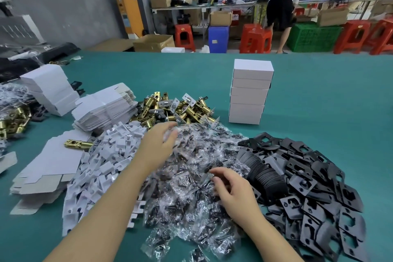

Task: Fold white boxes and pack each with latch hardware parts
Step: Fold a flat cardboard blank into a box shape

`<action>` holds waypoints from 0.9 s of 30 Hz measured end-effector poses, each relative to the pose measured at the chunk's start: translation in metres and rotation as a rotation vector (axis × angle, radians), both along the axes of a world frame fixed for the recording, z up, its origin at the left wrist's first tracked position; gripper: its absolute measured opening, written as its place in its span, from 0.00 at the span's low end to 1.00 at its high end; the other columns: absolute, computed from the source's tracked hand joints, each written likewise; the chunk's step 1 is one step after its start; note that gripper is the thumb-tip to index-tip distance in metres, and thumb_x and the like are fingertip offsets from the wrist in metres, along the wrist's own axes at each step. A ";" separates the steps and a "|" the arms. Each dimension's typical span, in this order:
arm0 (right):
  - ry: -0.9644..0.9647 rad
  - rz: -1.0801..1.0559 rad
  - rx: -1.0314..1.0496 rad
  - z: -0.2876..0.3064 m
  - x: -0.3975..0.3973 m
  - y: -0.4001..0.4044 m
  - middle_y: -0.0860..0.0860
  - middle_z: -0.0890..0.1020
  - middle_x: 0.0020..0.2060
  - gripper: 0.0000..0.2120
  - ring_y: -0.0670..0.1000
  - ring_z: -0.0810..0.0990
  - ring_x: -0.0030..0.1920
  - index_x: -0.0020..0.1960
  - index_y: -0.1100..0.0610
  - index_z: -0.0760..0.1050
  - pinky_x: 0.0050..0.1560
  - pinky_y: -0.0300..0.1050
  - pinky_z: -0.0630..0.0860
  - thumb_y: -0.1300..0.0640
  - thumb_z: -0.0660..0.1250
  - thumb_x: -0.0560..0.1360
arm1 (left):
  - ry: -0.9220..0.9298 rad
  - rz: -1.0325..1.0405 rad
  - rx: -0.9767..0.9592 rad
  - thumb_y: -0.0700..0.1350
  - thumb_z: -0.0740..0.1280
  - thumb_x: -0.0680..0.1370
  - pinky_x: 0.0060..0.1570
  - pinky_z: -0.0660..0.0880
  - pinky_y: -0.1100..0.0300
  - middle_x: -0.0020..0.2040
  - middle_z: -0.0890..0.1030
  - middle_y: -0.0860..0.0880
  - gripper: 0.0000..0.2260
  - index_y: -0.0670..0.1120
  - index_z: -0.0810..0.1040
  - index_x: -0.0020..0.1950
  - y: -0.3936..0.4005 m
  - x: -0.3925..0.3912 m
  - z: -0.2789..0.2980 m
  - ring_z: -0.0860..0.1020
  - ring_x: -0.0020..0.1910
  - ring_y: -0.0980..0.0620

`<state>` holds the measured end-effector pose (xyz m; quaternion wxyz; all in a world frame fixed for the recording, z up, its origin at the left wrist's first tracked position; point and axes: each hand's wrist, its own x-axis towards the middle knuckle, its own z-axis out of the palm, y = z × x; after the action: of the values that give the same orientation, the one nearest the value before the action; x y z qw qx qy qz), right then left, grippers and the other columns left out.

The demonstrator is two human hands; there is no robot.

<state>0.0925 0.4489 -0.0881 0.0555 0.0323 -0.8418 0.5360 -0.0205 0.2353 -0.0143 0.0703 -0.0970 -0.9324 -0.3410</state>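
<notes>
My left hand reaches over the pile of small clear bags of dark screws. Its fingers are relaxed and blurred, and I see nothing gripped in them. My right hand rests lower on the same pile, with its fingers curled and pinching a clear bag. Brass latches are heaped behind the bags. One brass latch lies on a flat box blank. White inserts are piled on the left and black strike plates on the right. A stack of folded white boxes stands behind.
More flat box blanks and a white stack lie at the left on the green table. Another latch heap sits at the far left edge. Beyond the table are red stools, crates, cartons and a person bending over.
</notes>
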 end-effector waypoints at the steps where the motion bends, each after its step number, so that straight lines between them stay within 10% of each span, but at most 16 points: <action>1: 0.005 0.001 0.001 0.000 0.000 0.000 0.43 0.84 0.43 0.10 0.49 0.83 0.41 0.59 0.42 0.77 0.40 0.53 0.82 0.57 0.66 0.83 | 0.039 0.064 0.031 0.48 0.61 0.84 0.58 0.74 0.59 0.65 0.79 0.55 0.14 0.51 0.76 0.70 -0.011 -0.001 0.004 0.76 0.60 0.60; 5: 0.026 -0.007 0.014 -0.002 -0.001 0.001 0.43 0.84 0.41 0.11 0.48 0.82 0.39 0.58 0.42 0.77 0.40 0.51 0.81 0.57 0.66 0.82 | 0.204 0.405 0.041 0.43 0.63 0.83 0.35 0.74 0.64 0.48 0.83 0.52 0.10 0.49 0.83 0.59 -0.087 0.004 0.008 0.78 0.36 0.58; 11: 0.049 -0.006 0.035 -0.003 -0.001 -0.001 0.39 0.83 0.43 0.15 0.48 0.82 0.37 0.55 0.36 0.75 0.38 0.53 0.81 0.58 0.66 0.82 | -0.211 0.854 -0.383 0.55 0.67 0.80 0.63 0.68 0.40 0.67 0.73 0.34 0.22 0.48 0.75 0.72 -0.209 0.011 -0.012 0.68 0.66 0.32; 19: 0.044 -0.020 0.068 -0.002 0.004 -0.003 0.40 0.83 0.41 0.16 0.47 0.82 0.37 0.56 0.39 0.78 0.38 0.53 0.81 0.61 0.67 0.81 | -0.392 0.909 -0.411 0.69 0.73 0.70 0.65 0.67 0.38 0.72 0.70 0.36 0.41 0.55 0.65 0.78 -0.249 0.011 -0.026 0.64 0.70 0.34; 27: 0.035 -0.009 0.051 -0.001 0.004 -0.002 0.45 0.84 0.41 0.15 0.47 0.83 0.39 0.56 0.37 0.76 0.40 0.51 0.82 0.59 0.67 0.82 | -0.371 0.983 -0.214 0.53 0.80 0.70 0.64 0.69 0.38 0.71 0.66 0.32 0.39 0.44 0.66 0.74 -0.252 0.007 -0.005 0.68 0.67 0.31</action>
<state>0.0965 0.4465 -0.0889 0.0718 0.0391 -0.8541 0.5137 -0.0134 -0.0169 -0.0193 0.0453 0.4061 -0.8943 -0.1823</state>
